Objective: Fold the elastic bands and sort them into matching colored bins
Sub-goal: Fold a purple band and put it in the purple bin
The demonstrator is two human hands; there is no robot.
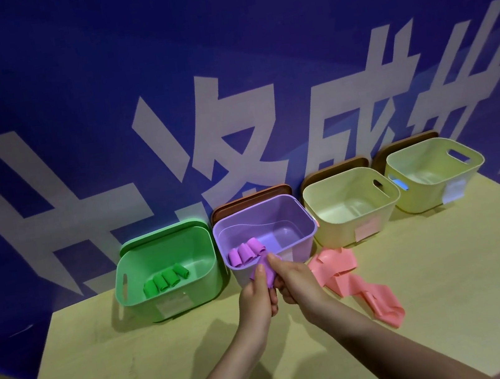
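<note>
Purple band [263, 273] pinched between my left hand [257, 296] and right hand [292, 281], mid-fold. I'd say next it drops into the purple bin [292, 215].

Yellow table [425, 309] — behind it a blue wall [91, 67] with large white characters [226, 134]

Dim, bluish light; the table [425, 309] is brighter, with soft arm shadows falling toward the near left. Wide-angle bending curves the edges, and the far corners look slightly soft, perhaps blurred.
</note>
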